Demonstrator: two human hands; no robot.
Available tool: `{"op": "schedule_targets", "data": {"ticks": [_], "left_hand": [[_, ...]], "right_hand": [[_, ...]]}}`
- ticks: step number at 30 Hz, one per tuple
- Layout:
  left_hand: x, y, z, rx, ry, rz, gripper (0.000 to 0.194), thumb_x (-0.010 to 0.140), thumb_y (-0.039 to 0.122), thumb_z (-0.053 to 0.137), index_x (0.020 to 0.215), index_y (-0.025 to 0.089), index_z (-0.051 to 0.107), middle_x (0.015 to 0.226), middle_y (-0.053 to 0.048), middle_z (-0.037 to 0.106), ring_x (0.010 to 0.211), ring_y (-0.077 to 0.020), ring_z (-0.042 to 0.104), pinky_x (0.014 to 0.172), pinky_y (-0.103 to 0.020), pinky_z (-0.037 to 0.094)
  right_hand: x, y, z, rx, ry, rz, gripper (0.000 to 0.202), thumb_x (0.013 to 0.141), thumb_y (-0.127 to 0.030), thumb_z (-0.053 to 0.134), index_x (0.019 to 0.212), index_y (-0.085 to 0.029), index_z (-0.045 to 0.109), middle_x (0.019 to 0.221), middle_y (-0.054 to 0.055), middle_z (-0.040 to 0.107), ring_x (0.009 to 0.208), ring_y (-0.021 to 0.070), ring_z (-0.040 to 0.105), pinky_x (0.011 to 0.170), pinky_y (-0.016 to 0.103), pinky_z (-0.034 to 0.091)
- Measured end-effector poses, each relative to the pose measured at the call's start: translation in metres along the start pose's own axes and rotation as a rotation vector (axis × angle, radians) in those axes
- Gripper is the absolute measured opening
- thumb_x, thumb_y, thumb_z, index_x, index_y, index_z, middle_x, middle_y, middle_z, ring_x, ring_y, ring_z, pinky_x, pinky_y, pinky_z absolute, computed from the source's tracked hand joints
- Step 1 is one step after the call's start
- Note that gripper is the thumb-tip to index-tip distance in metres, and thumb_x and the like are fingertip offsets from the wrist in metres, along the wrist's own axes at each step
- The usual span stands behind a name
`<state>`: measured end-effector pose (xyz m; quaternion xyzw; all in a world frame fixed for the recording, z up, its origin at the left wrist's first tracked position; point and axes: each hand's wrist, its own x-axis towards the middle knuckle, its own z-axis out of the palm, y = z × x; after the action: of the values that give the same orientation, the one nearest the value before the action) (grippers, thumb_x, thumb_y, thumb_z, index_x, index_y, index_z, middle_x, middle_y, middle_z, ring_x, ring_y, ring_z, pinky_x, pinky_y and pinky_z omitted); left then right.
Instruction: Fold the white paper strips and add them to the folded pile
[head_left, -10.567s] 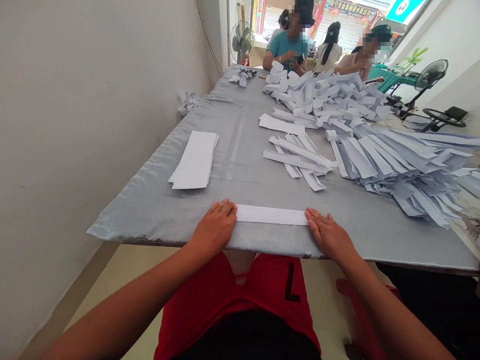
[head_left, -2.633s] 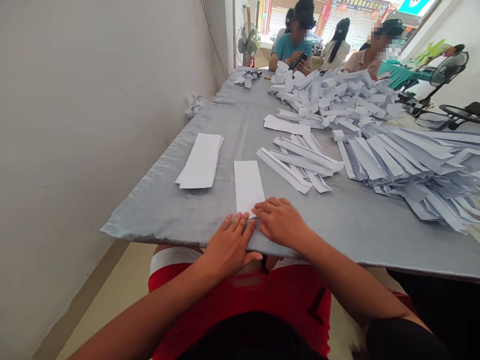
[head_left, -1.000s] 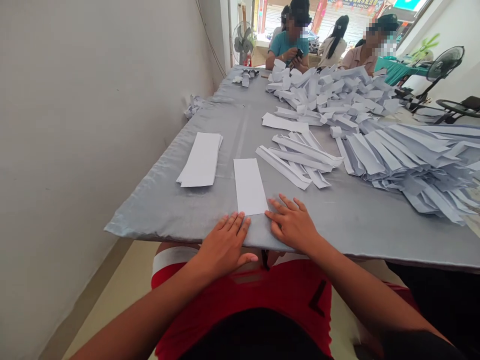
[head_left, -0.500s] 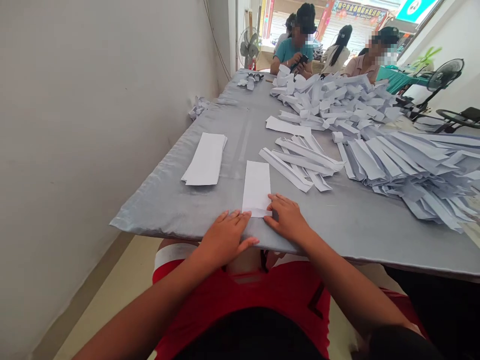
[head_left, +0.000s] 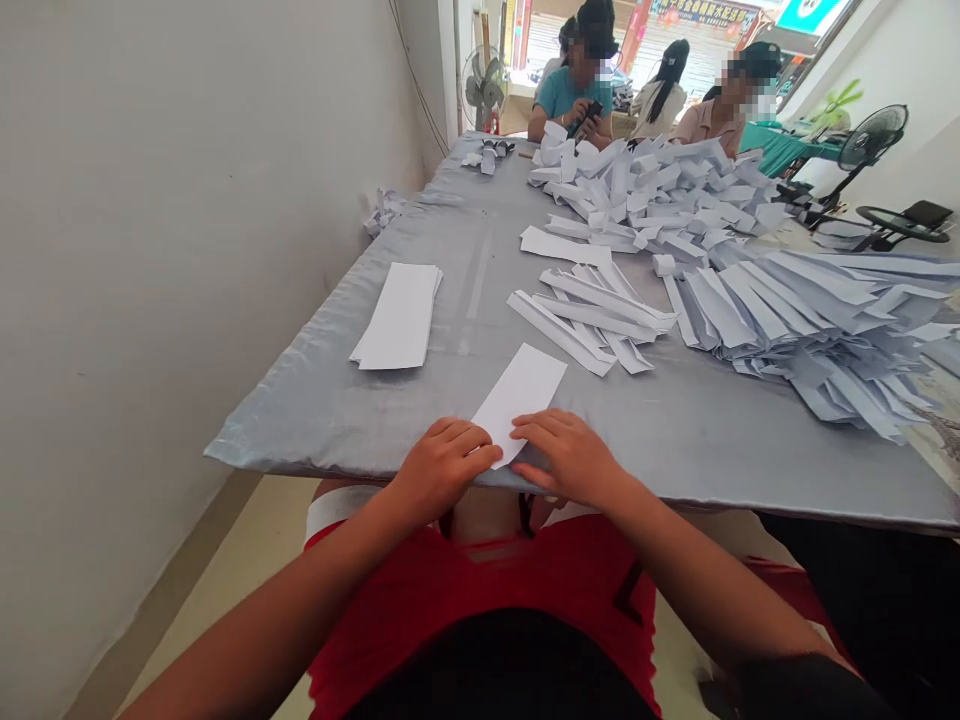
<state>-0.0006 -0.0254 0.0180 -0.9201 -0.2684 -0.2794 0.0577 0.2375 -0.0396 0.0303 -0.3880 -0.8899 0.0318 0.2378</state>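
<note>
A white strip of paper (head_left: 525,385) lies slanted near the table's front edge, its far end pointing right. My left hand (head_left: 450,462) pinches the strip's near left corner between thumb and fingers. Resting over its near right edge is my right hand (head_left: 562,450), fingers apart and curved, the fingertips touching the paper. Left of the strip lies a stack of flat white paper (head_left: 397,318). Several folded paper strips (head_left: 592,310) lie crisscrossed just beyond it, to the right.
A large heap of folded paper (head_left: 645,190) covers the far right of the grey-covered table (head_left: 315,400). A fanned pile of folded strips (head_left: 795,330) spreads along the right. A wall (head_left: 187,230) runs along the left. Other people (head_left: 574,95) sit at the far end.
The paper strip has turned from straight to slanted, far end to the right, and come nearer the edge. My left hand has closed on its corner; my right hand has shifted slightly nearer.
</note>
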Motion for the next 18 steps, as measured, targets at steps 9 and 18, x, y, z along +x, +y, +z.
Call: {"op": "schedule_targets", "data": {"ticks": [9,18], "left_hand": [[0.002,0.005,-0.002,0.104,0.077,-0.148,0.010,0.094,0.024,0.060,0.093,0.025,0.070,0.111,-0.005,0.073,0.094,-0.0197,0.066,0.098,-0.041,0.040],[0.002,0.014,-0.004,0.130,0.023,-0.140,0.013,0.092,0.017,0.063,0.082,0.025,0.065,0.089,0.004,0.074,0.103,-0.0184,0.066,0.102,-0.040,0.033]], "right_hand": [[-0.025,0.027,-0.004,-0.318,-0.050,0.069,0.023,0.102,-0.025,0.053,0.097,-0.023,0.074,0.095,0.004,0.077,0.082,0.0159,0.063,0.072,0.031,0.037],[-0.023,0.017,-0.003,-0.361,-0.088,0.162,0.019,0.098,-0.026,0.058,0.087,-0.021,0.073,0.089,0.005,0.072,0.079,0.0181,0.058,0.069,0.031,0.035]]}}
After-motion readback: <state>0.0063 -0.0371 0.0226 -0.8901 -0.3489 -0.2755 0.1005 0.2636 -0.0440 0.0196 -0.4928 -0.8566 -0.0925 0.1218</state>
